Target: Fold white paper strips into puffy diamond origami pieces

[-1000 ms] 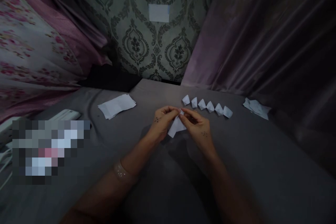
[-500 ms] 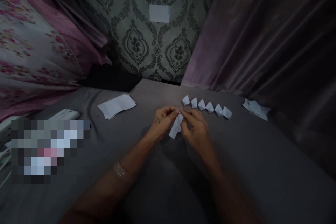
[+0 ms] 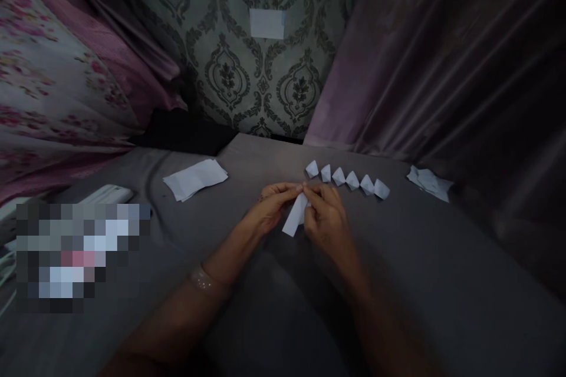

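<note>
I'm pinching a folded white paper strip (image 3: pixel 292 221) just below frame centre, left grip (image 3: pixel 275 205) and right grip (image 3: pixel 326 212) both clamping its top.

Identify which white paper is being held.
The folded sheet pinched between left hand and right hand; the others are on the grey cloth or the wall.

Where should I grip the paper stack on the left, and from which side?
Likely best: pinch the paper stack by its right end, coming from the right with the left hand once it frees the folded paper, thumb on top. The stack lies flat on the grey cloth, leaving thin edges to lift, and that end faces the hand.
</note>
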`<state>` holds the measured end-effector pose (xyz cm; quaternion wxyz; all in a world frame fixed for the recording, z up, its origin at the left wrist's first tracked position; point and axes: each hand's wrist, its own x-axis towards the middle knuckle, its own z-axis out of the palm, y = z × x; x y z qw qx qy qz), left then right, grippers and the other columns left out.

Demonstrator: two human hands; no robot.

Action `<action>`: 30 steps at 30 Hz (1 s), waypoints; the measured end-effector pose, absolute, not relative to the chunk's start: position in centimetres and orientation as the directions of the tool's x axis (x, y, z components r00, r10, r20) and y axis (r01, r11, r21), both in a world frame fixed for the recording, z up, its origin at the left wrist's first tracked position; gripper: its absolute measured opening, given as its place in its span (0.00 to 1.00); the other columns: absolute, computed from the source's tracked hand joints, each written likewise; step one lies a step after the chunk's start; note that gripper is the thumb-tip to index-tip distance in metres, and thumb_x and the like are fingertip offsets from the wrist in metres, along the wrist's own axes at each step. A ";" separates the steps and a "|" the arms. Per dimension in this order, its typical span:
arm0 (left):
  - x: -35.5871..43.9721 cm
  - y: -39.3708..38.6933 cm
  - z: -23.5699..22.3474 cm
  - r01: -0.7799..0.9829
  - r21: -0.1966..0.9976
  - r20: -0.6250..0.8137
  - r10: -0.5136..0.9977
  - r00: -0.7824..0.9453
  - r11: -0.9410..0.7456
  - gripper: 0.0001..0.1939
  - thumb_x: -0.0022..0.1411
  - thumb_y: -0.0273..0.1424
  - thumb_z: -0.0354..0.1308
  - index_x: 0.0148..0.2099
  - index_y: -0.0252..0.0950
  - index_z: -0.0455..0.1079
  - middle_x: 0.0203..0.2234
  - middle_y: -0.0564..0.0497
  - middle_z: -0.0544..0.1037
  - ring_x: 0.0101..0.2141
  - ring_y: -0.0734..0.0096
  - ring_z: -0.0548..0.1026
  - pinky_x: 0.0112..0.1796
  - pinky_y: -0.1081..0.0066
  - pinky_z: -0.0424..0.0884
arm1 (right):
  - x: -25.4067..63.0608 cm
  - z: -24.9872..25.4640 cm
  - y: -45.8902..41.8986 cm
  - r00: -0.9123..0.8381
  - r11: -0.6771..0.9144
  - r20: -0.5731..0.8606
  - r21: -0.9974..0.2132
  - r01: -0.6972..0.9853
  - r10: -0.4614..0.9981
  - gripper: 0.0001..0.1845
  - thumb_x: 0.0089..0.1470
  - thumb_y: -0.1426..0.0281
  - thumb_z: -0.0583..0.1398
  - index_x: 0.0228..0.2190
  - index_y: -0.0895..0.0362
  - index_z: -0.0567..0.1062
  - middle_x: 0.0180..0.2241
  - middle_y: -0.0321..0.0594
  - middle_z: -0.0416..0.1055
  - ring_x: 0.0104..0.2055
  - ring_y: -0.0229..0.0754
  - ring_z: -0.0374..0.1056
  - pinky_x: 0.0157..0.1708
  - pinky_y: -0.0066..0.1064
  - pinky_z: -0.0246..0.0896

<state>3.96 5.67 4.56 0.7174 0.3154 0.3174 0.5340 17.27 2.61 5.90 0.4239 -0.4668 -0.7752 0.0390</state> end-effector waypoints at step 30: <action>4.2 5.7 4.6 -0.381 0.923 -0.018 0.993 0.114 0.060 0.12 0.45 0.34 0.71 0.25 0.32 0.74 0.19 0.53 0.73 0.22 0.79 0.68 0.27 0.75 0.64 | 18.1 5.9 4.0 -0.075 -0.001 -0.001 -1.000 0.001 0.997 0.15 0.41 0.58 0.68 0.25 0.57 0.78 0.24 0.37 0.74 0.26 0.37 0.66 0.28 0.31 0.59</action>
